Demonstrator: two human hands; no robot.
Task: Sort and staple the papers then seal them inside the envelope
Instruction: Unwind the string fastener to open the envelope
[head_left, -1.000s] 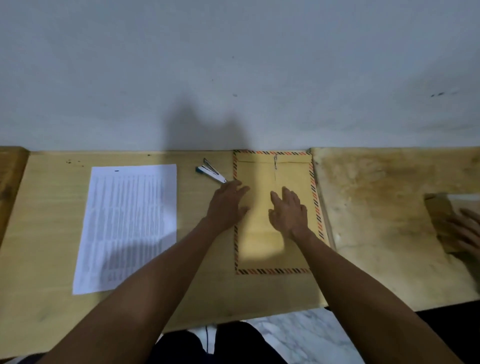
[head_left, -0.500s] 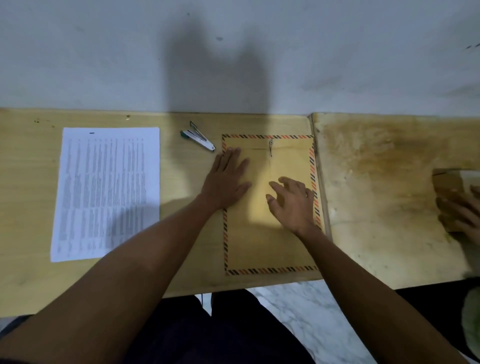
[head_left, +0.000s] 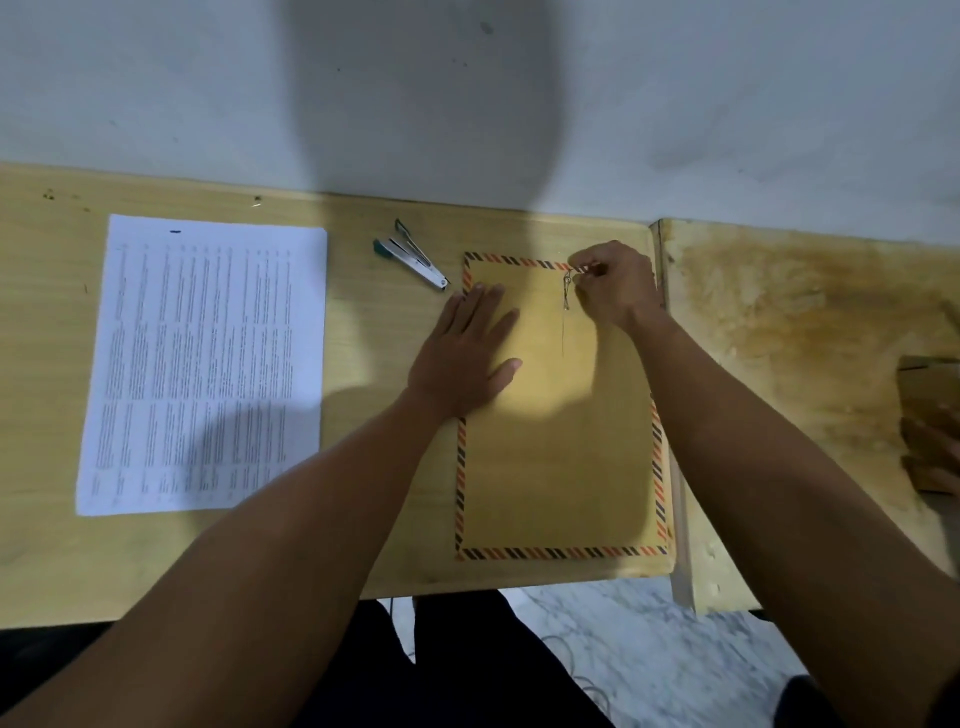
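Printed papers (head_left: 205, 364) are lying flat at the left of the wooden table (head_left: 374, 441), with a stapler (head_left: 413, 254) just right of them at the far side. The brown envelope (head_left: 556, 457), edged in striped trim, is lying flat right of centre. It is being pressed down by the left hand (head_left: 465, 353), fingers spread. Its string tie (head_left: 566, 291) is being pinched at the far edge by the right hand (head_left: 615, 286), which was moved there from the envelope's middle.
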